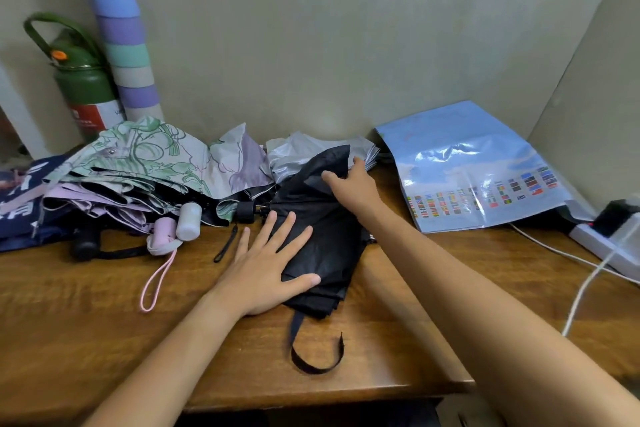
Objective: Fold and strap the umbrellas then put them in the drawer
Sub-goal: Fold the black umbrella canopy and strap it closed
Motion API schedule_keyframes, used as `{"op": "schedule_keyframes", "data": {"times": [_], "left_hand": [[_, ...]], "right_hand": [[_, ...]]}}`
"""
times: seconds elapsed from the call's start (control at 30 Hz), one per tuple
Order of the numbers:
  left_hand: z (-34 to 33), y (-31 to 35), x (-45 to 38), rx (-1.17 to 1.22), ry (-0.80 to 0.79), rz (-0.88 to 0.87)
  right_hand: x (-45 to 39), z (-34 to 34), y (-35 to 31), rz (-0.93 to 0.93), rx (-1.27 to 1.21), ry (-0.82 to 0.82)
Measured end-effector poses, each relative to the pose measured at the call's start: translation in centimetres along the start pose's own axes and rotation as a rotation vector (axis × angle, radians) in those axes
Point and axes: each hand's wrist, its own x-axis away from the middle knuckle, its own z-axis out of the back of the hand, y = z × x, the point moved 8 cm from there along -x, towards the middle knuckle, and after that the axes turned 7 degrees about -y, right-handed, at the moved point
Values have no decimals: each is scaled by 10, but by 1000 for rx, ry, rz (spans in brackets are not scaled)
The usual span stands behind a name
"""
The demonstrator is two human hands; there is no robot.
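A black umbrella (325, 229) lies collapsed in the middle of the wooden desk (86, 305), its black handle (246, 211) pointing left and its strap (313, 354) curling loose toward the front edge. My left hand (268, 263) lies flat with spread fingers on the near part of its canopy. My right hand (353, 184) grips a fold of the black fabric at the far end. To the left, a floral green-and-lilac umbrella (149, 163) with pale handles (176, 224) lies in a heap. A silver-lined canopy (304, 152) lies behind the black umbrella.
A navy umbrella (20, 204) sits at the far left. A green flask (83, 80) and a striped pastel roll (117, 31) stand against the back wall. A blue plastic-covered sheet (471, 166) leans at the right, beside a power strip (609, 236) with white cables.
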Motion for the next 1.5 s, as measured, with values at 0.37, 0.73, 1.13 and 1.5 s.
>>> {"op": "schedule_keyframes", "data": {"times": [0.37,0.73,1.13,1.5], "left_hand": [[3,1,1,53,38,-21],[16,-6,8,260,236,-20],[40,-14,20,465,556,-103],[37,-33,12,717,508,24]], "right_hand": [[45,-5,-4,161,-154,-23],[107,-8,35,564,285,153],[111,-30,38,538,459,-16],[116,-34,35,579,542,-19]]}}
